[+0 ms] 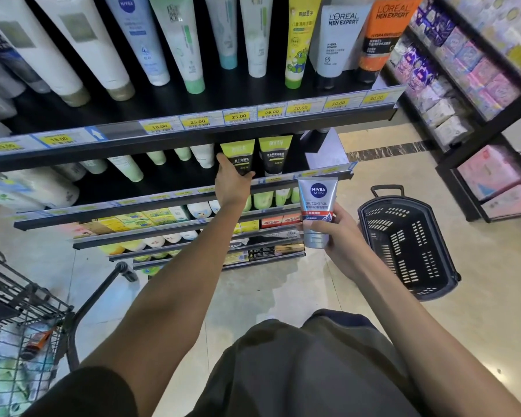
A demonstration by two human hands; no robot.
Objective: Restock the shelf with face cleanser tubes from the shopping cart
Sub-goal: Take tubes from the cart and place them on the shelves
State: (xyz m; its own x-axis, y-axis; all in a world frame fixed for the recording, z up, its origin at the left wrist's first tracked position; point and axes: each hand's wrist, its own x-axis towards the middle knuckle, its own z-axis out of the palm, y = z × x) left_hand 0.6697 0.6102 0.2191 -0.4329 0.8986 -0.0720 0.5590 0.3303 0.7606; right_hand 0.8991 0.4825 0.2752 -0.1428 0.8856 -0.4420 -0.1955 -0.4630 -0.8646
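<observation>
— Where was the silver Nivea Men tube (317,210) at that point?

— In the right hand (339,236), held upright in front of the shelf unit, cap end down and crimped end up, out past the right end of the second shelf (175,195). The fingers were wrapped round its lower body, just above the cap.

— How would it likely handle?

— As a judgement: light, with a soft plastic wall that gives under a squeeze, and a glossy skin that could slip. The cap looked like the stiffest part, so holding low, near the cap and shoulder, seemed the surest place. Nothing about it looked fragile.

— And the other hand?

— The left hand (230,183) was reaching in over the front edge of that same shelf, thumb and fingers closed on the lower part of a green-and-black tube (238,158) standing cap down. A matching tube (274,155) stood just to its right, near the shelf's right end.

— Room for the silver one?

— There seemed to be a dark gap beyond the matching tube, toward the right corner, though its depth could not be told.

— What lay around?

— The shopping cart (18,311) stood at the lower left with packaged goods inside, and a black basket (409,245) sat on the floor to the right.
</observation>
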